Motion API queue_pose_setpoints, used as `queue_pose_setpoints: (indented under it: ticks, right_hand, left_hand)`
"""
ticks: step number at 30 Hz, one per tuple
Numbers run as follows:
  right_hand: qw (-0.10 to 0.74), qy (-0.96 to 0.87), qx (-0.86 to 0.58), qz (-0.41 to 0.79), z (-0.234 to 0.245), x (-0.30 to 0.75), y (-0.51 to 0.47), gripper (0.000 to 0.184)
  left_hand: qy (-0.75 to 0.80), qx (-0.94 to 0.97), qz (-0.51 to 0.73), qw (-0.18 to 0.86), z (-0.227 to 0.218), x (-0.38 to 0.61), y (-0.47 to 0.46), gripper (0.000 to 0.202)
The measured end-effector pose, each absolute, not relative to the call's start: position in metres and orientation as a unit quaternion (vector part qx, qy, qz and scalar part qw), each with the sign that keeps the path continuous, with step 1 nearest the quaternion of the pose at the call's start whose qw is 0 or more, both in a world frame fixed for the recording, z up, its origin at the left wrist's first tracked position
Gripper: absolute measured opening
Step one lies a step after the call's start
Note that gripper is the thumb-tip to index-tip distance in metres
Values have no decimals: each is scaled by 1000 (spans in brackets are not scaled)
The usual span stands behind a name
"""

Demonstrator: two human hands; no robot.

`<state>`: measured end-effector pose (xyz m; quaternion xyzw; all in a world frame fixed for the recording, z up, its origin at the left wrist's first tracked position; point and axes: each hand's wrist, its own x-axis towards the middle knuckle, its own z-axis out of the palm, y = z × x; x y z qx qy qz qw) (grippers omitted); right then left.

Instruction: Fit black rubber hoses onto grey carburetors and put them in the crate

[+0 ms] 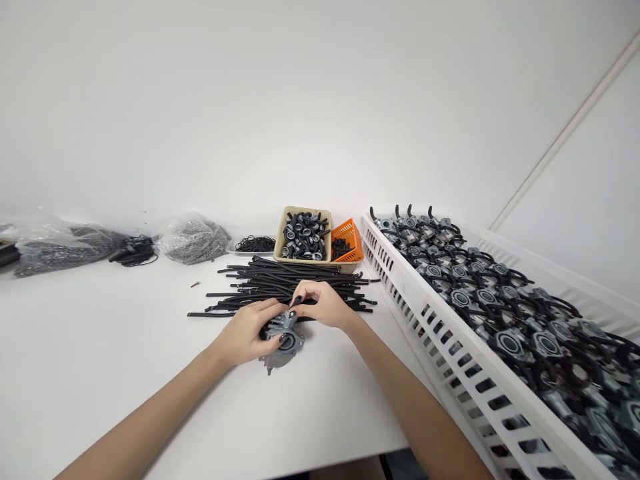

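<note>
My left hand (pixel 250 333) is wrapped round a grey metal carburetor (pixel 286 341), its thumb lying across the front near the round bore. At the top of the carburetor, my right hand (pixel 323 303) pinches a small black rubber piece (pixel 299 301) between thumb and forefinger. That piece touches or nearly touches the metal; whether it is seated on it I cannot tell. Just behind both hands lies a loose pile of black rubber hoses (pixel 270 277) on the white table (pixel 200 413).
Beyond the hoses stand a cream tray (pixel 329 233) of black caps, an orange basket (pixel 356 230) of small black parts and a dish (pixel 237 251) of black rings. Clear bags (pixel 193 240) (pixel 70 247) of small parts lie left. A white crate (pixel 425 300) of carburetors fills the right.
</note>
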<state>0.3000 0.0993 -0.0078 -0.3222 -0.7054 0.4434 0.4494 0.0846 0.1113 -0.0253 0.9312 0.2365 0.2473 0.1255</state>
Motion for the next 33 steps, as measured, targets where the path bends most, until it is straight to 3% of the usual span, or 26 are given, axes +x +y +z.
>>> queue_pose_setpoints:
  ticks: [4, 11, 19, 29, 33]
  right_hand:
    - [410, -723, -293, 472, -8, 310, 102, 33]
    - [450, -698, -283, 480, -17, 305, 106, 31]
    - [430, -699, -291, 492, -14, 306, 103, 34]
    - [346, -782, -328, 401, -7, 299, 93, 24]
    - [378, -790, -377, 301, -6, 291, 87, 19]
  left_hand:
    - [235, 931, 250, 126, -24, 85, 111, 28]
    - [235, 931, 249, 124, -25, 85, 111, 29]
    - [237, 932, 249, 118, -27, 84, 112, 28]
    - [293, 896, 280, 182, -23, 85, 106, 34]
    - [322, 887, 284, 169, -25, 85, 106, 48]
